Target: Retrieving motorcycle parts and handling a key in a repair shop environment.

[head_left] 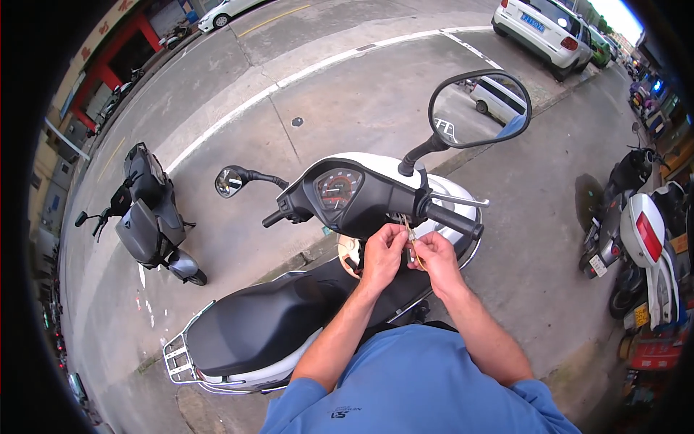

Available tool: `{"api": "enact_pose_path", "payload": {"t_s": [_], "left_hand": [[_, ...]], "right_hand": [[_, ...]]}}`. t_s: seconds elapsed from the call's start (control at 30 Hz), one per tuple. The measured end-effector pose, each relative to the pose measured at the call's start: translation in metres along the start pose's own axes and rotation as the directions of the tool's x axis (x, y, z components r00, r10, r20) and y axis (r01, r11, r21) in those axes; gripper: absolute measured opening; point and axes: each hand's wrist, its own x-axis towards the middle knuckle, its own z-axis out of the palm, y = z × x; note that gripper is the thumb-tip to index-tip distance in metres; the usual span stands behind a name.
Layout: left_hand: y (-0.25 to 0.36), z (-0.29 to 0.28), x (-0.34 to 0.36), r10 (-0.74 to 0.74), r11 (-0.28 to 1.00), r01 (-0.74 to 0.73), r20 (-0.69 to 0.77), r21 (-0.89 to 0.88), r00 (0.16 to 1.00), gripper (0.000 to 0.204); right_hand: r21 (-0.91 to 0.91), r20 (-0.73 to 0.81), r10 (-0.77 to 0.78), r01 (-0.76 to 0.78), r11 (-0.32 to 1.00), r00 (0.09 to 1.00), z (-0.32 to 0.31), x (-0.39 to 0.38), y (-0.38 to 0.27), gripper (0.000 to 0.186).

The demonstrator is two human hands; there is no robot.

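A white and black scooter (253,340) stands crosswise before me. Below its dashboard (336,189) and right handlebar grip (452,220), thin wires with a small connector (411,235) hang out. My left hand (384,257) pinches at the upper part of these wires. My right hand (437,260), just to its right, grips the wires and connector lower down with thumb and fingers. A pale round part (348,253) shows beside my left hand, partly hidden.
A grey scooter (152,217) stands at the left and parked scooters (636,239) line the right. A white car (535,36) is at the back right, another (231,13) across the road. Two mirrors (230,184) (477,108) stick up from the handlebar.
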Motion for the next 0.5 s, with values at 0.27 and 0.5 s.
{"api": "enact_pose_path", "payload": {"t_s": [0.27, 0.5], "left_hand": [[0.0007, 0.0008, -0.0034, 0.029, 0.998, -0.027, -0.026, 0.065, 0.999, 0.016], [-0.0014, -0.0013, -0.0018, 0.050, 0.998, -0.051, 0.027, 0.039, 0.998, 0.016]], "right_hand": [[-0.009, -0.025, 0.015, -0.015, 1.000, 1.000, -0.0014, 0.0002, 0.0004, 0.008], [-0.003, -0.036, 0.006, -0.006, 1.000, 0.999, -0.0013, 0.0011, 0.0012, 0.007]]}}
